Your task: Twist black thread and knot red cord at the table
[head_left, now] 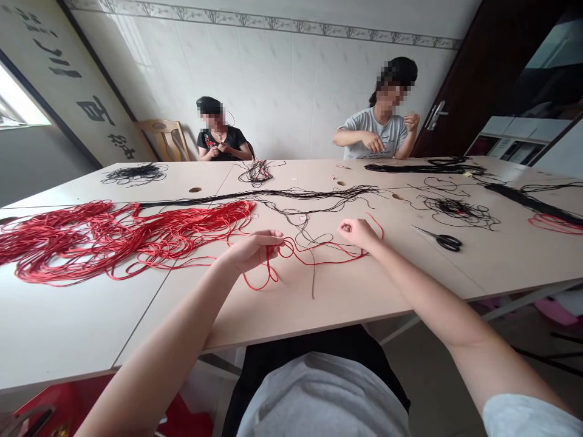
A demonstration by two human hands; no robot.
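The left hand (pixel 255 250) is bent in, with thumb and fingers pinched tight on a red cord (pixel 314 264). Small loops of the cord stick out by the fingertips, and more loops hang down below the hand to the table (pixel 355 291).

The right hand (pixel 356 234) is up on the other side, with its fingers curled into a loose fist. I cannot tell if it has something thin in its grip.

From the left hand, the red cord goes off to the right. It lies mostly sideways, across the front of the person, in the gap between the two hands. Then it goes by the right wrist and bends up and away from the person in a curve. So the left hand has the loopy part, and the right hand is nearer to the thin tip — that tip is just beside it, on the far side.

A thin dark cord (pixel 313 282) lies between the hands too, and it points toward the person. Farther out, a big pile of red cord (pixel 86 243) is on the left. A long black bunch (pixel 255 194) lies sideways past both hands. Black scissors (pixel 449 243) rest to the right — their tips point back toward the right hand.
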